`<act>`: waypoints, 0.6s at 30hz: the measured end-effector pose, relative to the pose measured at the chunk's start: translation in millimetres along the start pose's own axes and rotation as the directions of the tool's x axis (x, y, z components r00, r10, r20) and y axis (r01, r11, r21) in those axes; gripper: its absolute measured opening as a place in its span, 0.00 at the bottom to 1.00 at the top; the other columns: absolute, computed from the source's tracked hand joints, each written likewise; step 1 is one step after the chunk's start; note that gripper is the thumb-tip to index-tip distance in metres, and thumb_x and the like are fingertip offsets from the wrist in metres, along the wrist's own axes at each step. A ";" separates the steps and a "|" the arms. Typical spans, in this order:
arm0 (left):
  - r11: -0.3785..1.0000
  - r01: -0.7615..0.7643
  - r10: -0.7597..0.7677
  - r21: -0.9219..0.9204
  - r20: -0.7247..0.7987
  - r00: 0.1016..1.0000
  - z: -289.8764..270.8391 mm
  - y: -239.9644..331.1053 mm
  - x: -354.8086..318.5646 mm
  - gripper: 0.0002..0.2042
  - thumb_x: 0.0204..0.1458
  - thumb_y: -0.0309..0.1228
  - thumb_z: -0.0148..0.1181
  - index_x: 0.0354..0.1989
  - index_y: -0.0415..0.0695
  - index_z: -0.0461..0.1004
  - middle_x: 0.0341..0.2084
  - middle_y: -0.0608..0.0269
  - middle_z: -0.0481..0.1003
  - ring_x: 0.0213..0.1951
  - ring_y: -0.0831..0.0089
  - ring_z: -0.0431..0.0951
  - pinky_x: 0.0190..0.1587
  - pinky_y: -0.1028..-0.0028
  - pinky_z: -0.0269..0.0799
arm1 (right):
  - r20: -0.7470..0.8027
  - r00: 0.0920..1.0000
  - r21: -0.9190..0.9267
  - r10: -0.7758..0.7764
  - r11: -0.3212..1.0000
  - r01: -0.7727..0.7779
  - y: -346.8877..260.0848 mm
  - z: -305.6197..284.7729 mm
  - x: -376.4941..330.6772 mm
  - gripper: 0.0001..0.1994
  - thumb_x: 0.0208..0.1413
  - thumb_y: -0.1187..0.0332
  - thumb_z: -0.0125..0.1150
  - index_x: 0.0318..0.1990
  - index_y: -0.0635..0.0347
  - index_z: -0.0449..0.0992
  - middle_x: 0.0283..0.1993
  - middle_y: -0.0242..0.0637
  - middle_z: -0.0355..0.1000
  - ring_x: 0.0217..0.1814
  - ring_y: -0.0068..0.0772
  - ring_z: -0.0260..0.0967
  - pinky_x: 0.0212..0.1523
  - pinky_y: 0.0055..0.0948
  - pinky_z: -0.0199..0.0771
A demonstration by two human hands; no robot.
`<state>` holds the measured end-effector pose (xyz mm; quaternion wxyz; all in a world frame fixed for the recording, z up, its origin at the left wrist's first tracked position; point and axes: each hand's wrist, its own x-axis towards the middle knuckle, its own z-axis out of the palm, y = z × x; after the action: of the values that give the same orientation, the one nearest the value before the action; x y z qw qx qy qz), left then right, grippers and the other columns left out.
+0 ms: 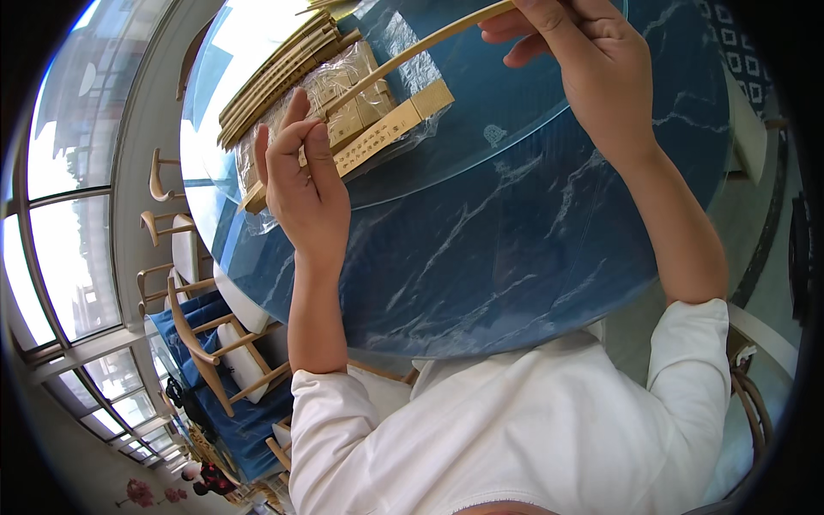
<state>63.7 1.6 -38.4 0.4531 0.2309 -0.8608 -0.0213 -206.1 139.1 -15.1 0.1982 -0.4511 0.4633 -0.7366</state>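
Observation:
A long thin wooden strip (403, 58) runs slantwise over a round blue marbled table (515, 257). My left hand (305, 184) pinches its lower left end with the fingers raised and close together. My right hand (588, 64) grips the upper right end near the top of the view. Under the strip lies a clear plastic bag of flat wooden parts (348, 107), with a longer wooden bar (386, 133) sticking out of it. A bundle of several more long wooden strips (279, 73) lies beside the bag, toward the table's far left rim.
Wooden chairs with white cushions (215, 343) stand at the table's left side, next to another table with a blue cloth (215, 403). Large windows (60, 215) fill the left edge. A further chair (755, 403) shows at the right.

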 end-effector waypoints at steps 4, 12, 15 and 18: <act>0.995 -0.051 0.049 0.085 0.021 0.999 4.7 2.1 -2.5 0.03 0.69 0.29 0.60 0.45 0.48 0.71 0.55 0.56 0.83 0.51 0.70 0.86 0.75 0.56 0.56 | -0.013 0.999 0.036 0.037 0.999 -0.037 10.2 15.4 -9.7 0.20 0.76 0.64 0.55 0.65 0.70 0.72 0.48 0.46 0.83 0.45 0.27 0.83 0.40 0.24 0.85; 0.992 -0.052 0.046 0.115 0.059 0.997 15.3 4.2 -8.4 0.06 0.66 0.29 0.63 0.45 0.48 0.72 0.55 0.62 0.84 0.45 0.71 0.87 0.75 0.56 0.57 | 0.190 0.978 -0.425 0.086 0.905 0.002 24.7 23.2 -29.2 0.28 0.77 0.64 0.51 0.79 0.60 0.57 0.76 0.43 0.67 0.68 0.38 0.75 0.67 0.27 0.74; 0.992 -0.057 0.052 0.110 0.047 0.998 19.6 6.6 -8.4 0.05 0.66 0.28 0.63 0.45 0.48 0.72 0.54 0.63 0.84 0.46 0.69 0.86 0.75 0.55 0.58 | 0.195 0.981 -0.530 -0.008 0.840 0.112 31.4 28.1 -32.8 0.26 0.75 0.65 0.53 0.75 0.68 0.62 0.71 0.56 0.70 0.63 0.47 0.78 0.62 0.34 0.78; 0.994 -0.061 0.056 0.091 0.054 0.997 20.5 10.0 -7.5 0.06 0.67 0.26 0.62 0.47 0.47 0.71 0.53 0.60 0.84 0.45 0.69 0.87 0.75 0.55 0.57 | 0.265 0.963 -0.603 0.042 0.787 0.132 26.5 28.4 -32.6 0.27 0.74 0.68 0.51 0.76 0.70 0.59 0.79 0.56 0.58 0.84 0.53 0.50 0.79 0.41 0.55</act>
<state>47.3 10.1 -53.8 0.4199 0.2257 -0.8787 0.0257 -168.6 134.9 -48.9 0.0825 -0.5961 0.6361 -0.4830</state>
